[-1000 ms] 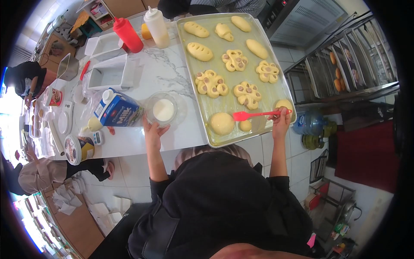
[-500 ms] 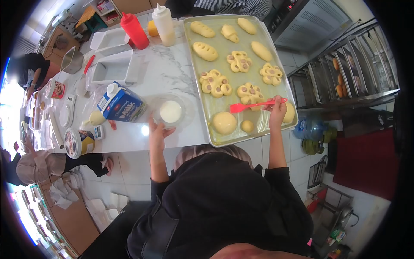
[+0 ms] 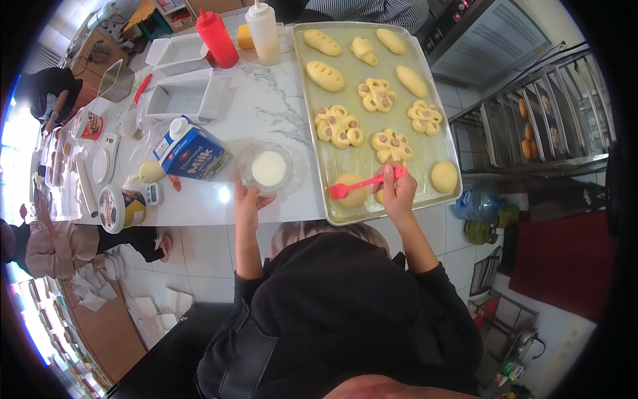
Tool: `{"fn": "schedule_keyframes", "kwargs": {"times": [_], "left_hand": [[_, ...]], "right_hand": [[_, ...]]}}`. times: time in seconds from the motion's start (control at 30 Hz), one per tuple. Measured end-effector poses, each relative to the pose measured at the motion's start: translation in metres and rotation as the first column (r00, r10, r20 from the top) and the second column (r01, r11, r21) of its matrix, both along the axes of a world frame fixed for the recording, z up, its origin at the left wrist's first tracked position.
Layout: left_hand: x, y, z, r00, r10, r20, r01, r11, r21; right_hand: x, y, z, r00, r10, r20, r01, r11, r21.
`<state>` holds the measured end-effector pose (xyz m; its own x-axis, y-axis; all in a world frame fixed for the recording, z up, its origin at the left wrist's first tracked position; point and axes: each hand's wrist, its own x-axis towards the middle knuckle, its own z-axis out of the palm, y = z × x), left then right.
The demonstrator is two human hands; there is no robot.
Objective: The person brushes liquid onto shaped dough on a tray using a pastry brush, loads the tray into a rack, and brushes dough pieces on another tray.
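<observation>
My right hand (image 3: 397, 189) is closed round the handle of a red brush (image 3: 359, 185), whose head lies over the left side of a round dough ball (image 3: 352, 193). Under that hand is the large metal tray (image 3: 332, 159), with several shaped doughs on it, some with sausage pieces (image 3: 337, 126). A small dough ball is partly hidden by my fingers. My left hand (image 3: 250, 199) rests at the near rim of a clear glass bowl (image 3: 268, 167) of white liquid, its thumb and fingers against the glass. A blue milk carton (image 3: 193, 151) stands left of the bowl.
Red (image 3: 217, 41) and clear (image 3: 262, 36) squeeze bottles stand at the back beside white loaf pans (image 3: 179, 98). Tubs (image 3: 122, 208) and a small timer (image 3: 153, 194) are at the left. People (image 3: 56, 249) work at the left. A tray rack (image 3: 538, 126) stands right.
My right hand has moved left with the red brush, from the tray's right side to over the large dough ball. My left hand has stayed at the bowl.
</observation>
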<state>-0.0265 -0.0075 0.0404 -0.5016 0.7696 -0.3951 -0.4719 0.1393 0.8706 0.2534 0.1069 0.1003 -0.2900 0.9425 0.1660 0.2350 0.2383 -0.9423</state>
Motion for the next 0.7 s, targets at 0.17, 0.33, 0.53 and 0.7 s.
{"fn": "schedule_keyframes", "kwargs": {"times": [0.17,0.33,0.53,0.7], "left_hand": [[0.002,0.001,0.006,1.000,-0.007,-0.012,0.006,1.000,-0.005],[0.002,0.002,0.005,1.000,0.018,-0.013,-0.018,1.000,0.001],[0.006,-0.003,0.002,1.000,-0.005,-0.018,0.006,0.999,0.043],[0.017,-0.013,0.005,0.999,-0.009,-0.038,0.009,1.000,0.025]], "right_hand": [[0.029,-0.013,0.009,0.984,0.175,0.012,-0.176,0.979,0.102],[0.061,-0.006,0.026,0.961,0.180,0.211,-0.237,0.928,0.287],[0.039,0.010,0.050,0.972,-0.059,-0.229,0.128,0.945,0.301],[-0.039,-0.001,0.025,0.894,0.003,-0.448,-0.018,0.999,-0.029]]}}
